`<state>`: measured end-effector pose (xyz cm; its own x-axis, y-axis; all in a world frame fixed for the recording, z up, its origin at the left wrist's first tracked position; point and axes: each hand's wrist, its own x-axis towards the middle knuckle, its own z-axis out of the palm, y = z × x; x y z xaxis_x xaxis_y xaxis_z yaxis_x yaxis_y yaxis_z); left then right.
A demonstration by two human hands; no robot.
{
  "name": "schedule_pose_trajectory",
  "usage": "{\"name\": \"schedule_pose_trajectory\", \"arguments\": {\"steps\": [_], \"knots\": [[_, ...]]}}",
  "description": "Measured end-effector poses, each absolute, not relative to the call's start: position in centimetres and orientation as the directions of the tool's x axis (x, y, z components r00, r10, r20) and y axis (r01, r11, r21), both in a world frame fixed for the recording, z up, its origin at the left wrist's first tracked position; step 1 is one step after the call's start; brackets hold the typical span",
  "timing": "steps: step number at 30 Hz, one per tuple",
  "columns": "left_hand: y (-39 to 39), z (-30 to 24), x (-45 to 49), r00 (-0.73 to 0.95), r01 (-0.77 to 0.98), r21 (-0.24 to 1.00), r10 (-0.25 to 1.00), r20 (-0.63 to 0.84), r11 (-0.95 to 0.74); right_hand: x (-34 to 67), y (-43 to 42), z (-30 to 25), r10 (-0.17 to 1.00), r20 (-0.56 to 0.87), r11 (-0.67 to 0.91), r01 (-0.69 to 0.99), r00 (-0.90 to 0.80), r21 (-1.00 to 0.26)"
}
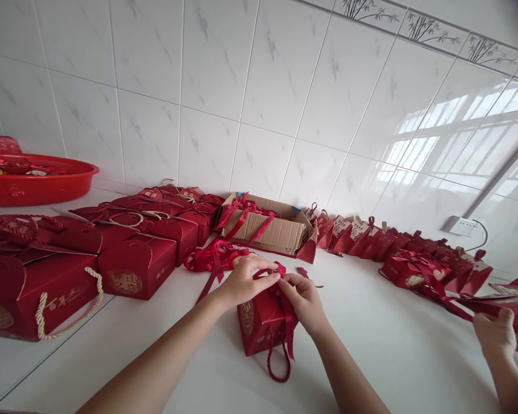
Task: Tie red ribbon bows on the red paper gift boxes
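Observation:
A small red gift box [263, 322] with a gold emblem stands on the white counter in front of me. A dark red ribbon [290, 330] runs over its top and hangs down the near side, beside a twisted red cord handle [278, 376]. My left hand [248, 280] pinches the ribbon at the top of the box, thumb and fingers together. Opposite it, my right hand [303, 300] pinches the ribbon too, its fingertips almost meeting the left thumb. The fingers partly hide the knot area. Loose red ribbons [218, 257] lie in a heap just left of my left hand.
Large red gift boxes [138, 264] with cord handles crowd the left, before a red plastic basin [38, 181]. A cardboard box [265, 227] with ribbons stands at the wall. Small red boxes [384, 244] line the right. Another person's hand [496, 336] is by a red box at far right.

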<state>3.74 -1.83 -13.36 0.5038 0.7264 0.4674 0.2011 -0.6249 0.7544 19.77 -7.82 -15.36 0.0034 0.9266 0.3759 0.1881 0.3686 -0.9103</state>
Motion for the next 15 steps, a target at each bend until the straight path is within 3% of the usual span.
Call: {"name": "schedule_pose_trajectory", "arguments": {"steps": [5, 10, 15], "knots": [[-2.0, -13.3, 3.7, 0.502, 0.138, 0.780, 0.722, 0.475, -0.610, 19.6, -7.9, -15.2, 0.922, 0.387, 0.379, 0.181, 0.014, -0.908], [-2.2, -12.6, 3.6, 0.504, 0.098, 0.864, 0.773, 0.385, -0.494, 19.6, -7.9, -15.2, 0.920, 0.391, 0.381, 0.186, 0.019, -0.906], [-2.4, -12.3, 3.6, 0.523, 0.088, 0.888, 0.779, 0.345, -0.452, 19.4, -7.9, -15.6, 0.930, 0.362, 0.363, -0.011, 0.064, -0.932]]}}
